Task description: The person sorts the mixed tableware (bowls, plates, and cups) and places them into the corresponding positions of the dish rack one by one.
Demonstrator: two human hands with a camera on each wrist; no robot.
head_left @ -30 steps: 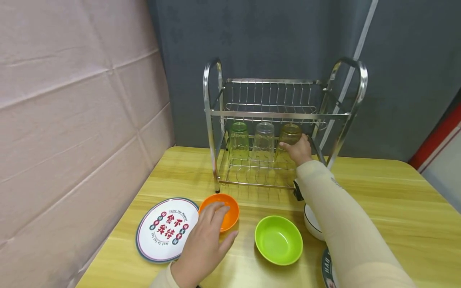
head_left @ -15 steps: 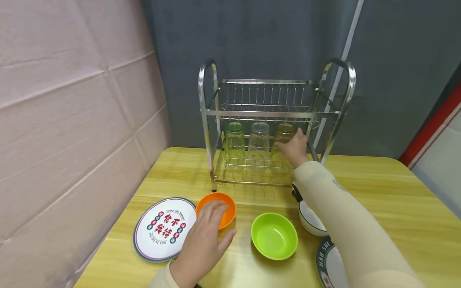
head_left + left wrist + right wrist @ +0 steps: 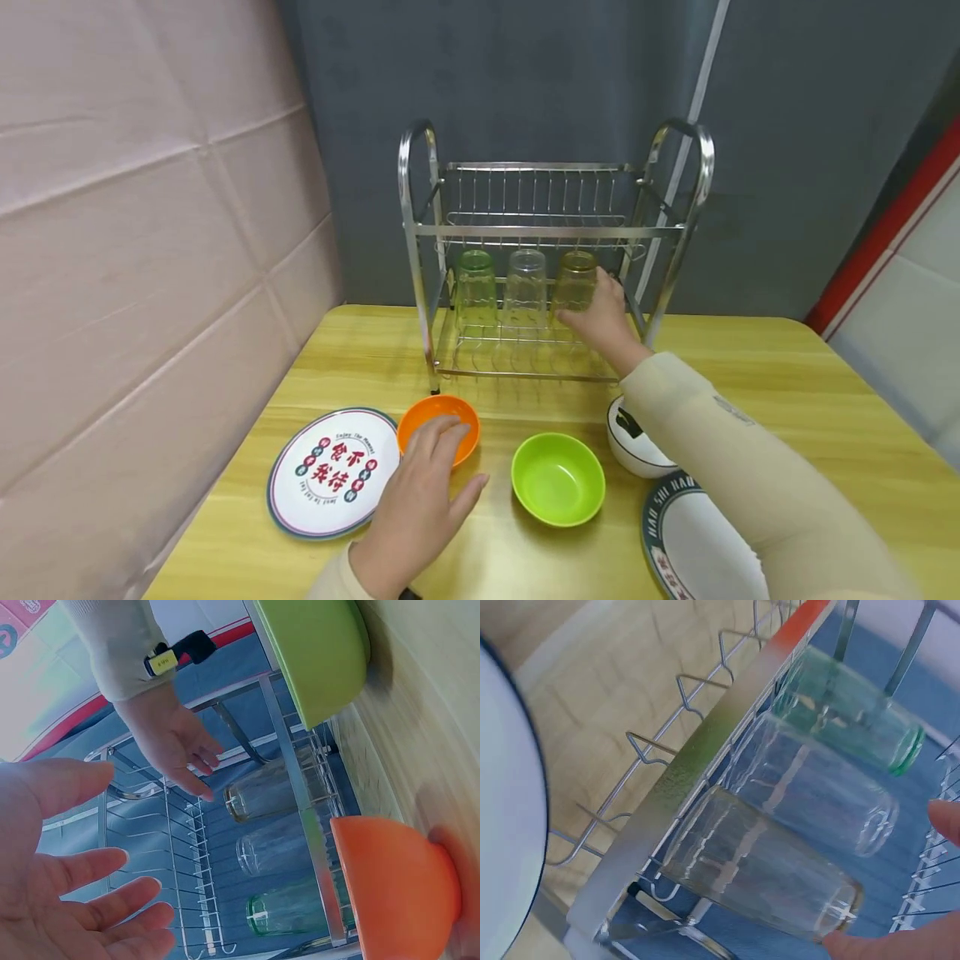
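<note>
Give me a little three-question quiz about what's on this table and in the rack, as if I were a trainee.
1. True or false: the three glasses in the rack stand upside down.
2. Which bowl does the left hand rest on? A) orange bowl B) green bowl C) white bowl
3. Fill in: the right hand is at the ___ glass, the rightmost one.

Key: 1 true; 2 A; 3 amber.
</note>
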